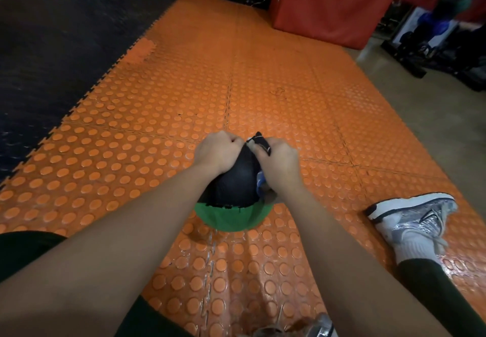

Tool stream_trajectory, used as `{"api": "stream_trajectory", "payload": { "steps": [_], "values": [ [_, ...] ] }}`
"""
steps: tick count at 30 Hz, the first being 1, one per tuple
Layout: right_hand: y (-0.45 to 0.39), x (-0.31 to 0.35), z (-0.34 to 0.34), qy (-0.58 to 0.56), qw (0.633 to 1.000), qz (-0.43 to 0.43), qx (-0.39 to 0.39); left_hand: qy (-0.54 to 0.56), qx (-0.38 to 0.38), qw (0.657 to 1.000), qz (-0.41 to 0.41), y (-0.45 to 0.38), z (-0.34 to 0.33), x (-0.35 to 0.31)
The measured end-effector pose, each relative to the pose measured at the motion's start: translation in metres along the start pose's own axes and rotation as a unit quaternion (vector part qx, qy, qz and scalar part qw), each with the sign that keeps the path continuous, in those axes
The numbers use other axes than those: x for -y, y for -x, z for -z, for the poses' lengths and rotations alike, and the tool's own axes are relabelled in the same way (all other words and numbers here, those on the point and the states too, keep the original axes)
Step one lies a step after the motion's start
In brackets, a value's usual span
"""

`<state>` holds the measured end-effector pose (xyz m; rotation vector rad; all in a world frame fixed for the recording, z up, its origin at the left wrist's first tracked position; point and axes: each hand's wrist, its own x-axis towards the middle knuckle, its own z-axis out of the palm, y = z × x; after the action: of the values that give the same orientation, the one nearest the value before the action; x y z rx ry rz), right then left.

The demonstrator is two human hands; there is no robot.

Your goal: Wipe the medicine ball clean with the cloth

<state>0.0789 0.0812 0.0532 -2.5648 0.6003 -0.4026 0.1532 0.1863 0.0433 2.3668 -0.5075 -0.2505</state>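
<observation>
Black cloth [238, 179] over green medicine ball [231, 219] | left hand [218, 152], right hand [277, 162] clutch its gathered top | orange mat [263, 87] open ahead

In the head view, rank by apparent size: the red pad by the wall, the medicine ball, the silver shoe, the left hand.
1. red pad
2. medicine ball, partly hidden by the hands
3. silver shoe, close to the ball in size, so unsure
4. left hand

One head-worn view; it looks forward and down, close over the orange studded floor mat [263, 94].
</observation>
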Motion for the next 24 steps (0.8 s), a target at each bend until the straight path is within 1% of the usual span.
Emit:
{"api": "stream_trajectory", "payload": {
  "steps": [3, 5, 7, 9, 12, 14, 15, 17, 20, 21, 22, 24],
  "values": [
    [0.023, 0.003, 0.000, -0.021, 0.997, 0.071, 0.000, 0.019, 0.007, 1.000, 0.004, -0.002, 0.003, 0.009],
    [0.031, 0.001, 0.003, -0.061, 0.995, 0.080, 0.019, 0.034, 0.007, 0.999, -0.002, -0.001, 0.004, 0.014],
    [0.024, -0.002, 0.006, -0.112, 0.993, 0.036, 0.021, 0.037, 0.002, 0.999, -0.006, 0.001, 0.003, 0.013],
    [0.011, -0.008, 0.003, -0.134, 0.990, -0.033, 0.010, 0.034, -0.001, 0.999, -0.005, 0.001, 0.001, 0.010],
    [-0.002, -0.019, -0.003, -0.116, 0.985, -0.130, 0.008, 0.031, -0.010, 0.999, -0.005, 0.002, -0.002, 0.008],
    [-0.001, -0.019, -0.007, -0.099, 0.985, -0.141, -0.003, 0.030, -0.013, 0.999, 0.004, 0.001, -0.001, 0.008],
    [0.004, -0.016, -0.009, -0.099, 0.987, -0.123, -0.014, 0.034, -0.012, 0.999, 0.012, -0.001, 0.000, 0.009],
    [0.020, -0.005, -0.014, -0.101, 0.993, -0.050, -0.032, 0.050, -0.012, 0.998, 0.028, -0.006, 0.003, 0.015],
    [0.053, 0.016, -0.022, -0.045, 0.996, 0.075, -0.030, 0.082, -0.016, 0.996, 0.043, -0.010, 0.010, 0.028],
    [0.059, 0.019, -0.025, -0.031, 0.994, 0.100, -0.028, 0.101, -0.018, 0.994, 0.044, -0.009, 0.011, 0.032],
    [0.060, 0.021, -0.025, -0.027, 0.994, 0.107, -0.027, 0.118, -0.023, 0.992, 0.040, -0.007, 0.012, 0.036],
    [0.050, 0.019, -0.025, -0.055, 0.995, 0.078, -0.035, 0.127, -0.040, 0.991, 0.029, -0.003, 0.013, 0.040]
  ]
}}
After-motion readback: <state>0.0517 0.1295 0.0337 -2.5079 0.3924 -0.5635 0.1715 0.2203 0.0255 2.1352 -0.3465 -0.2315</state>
